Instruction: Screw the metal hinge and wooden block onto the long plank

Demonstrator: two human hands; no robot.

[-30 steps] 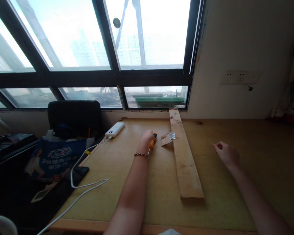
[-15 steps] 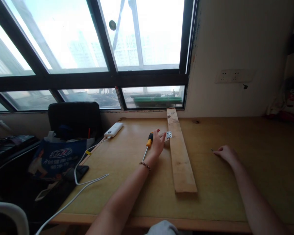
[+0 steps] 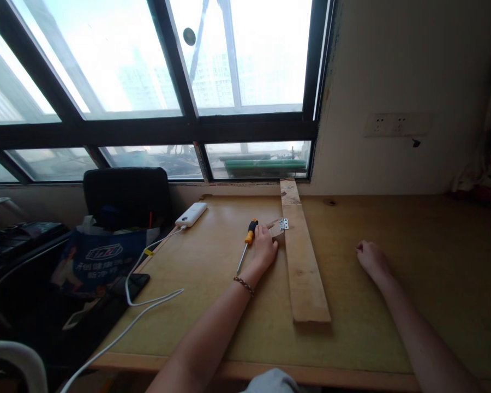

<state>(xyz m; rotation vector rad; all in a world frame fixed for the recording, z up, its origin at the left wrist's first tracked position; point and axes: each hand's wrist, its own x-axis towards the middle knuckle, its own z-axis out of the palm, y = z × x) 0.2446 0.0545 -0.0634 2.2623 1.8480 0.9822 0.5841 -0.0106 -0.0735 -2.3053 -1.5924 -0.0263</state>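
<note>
Plank (image 3: pixel 305 262): pale, dark-marked toward 12 o'clock, lying on the bench (image 3: pixel 213 322). Silver hinge (image 3: pixel 284 224) at its 11 o'clock edge; adjoining block (image 3: pixel 276 230) partly hidden by the left hand (image 3: pixel 265 245), whose grip cannot be determined. Right hand (image 3: pixel 371 257), at 3 o'clock: grip curled closed, contents hidden.

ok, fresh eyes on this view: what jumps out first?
Probably the bright window filling the upper left and centre. Below it, a long pale board runs from the sill side toward the viewer across the yellowish table, with a small metal hinge at its left edge. Left of that, an orange-and-black screwdriver lies beside the left hand.
</note>
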